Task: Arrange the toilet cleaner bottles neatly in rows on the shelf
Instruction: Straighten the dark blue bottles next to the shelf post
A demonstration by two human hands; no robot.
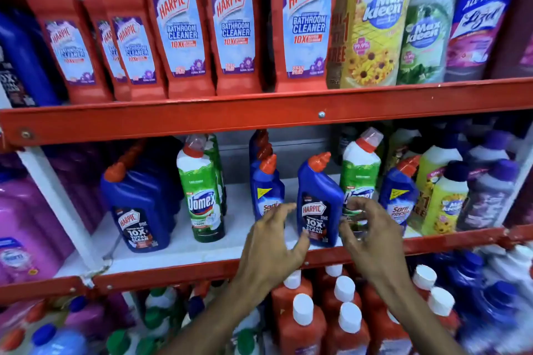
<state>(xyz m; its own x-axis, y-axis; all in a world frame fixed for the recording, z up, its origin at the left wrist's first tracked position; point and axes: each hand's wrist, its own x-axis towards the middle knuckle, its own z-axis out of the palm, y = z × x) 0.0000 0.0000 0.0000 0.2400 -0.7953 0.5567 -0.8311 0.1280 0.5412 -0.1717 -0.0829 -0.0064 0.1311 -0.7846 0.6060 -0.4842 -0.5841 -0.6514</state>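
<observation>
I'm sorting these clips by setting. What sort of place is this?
Most likely a shop's cleaning-products aisle. Red metal shelves carry many copies of the same branded goods: red Harpic bathroom cleaner bottles above, blue Harpic toilet cleaner and green Domex bottles on the middle shelf.

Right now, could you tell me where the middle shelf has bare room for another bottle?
Bare white shelf lies between the green Domex bottle and the Sani Fresh bottle. Right of the small Harpic bottle it is crowded.
</observation>
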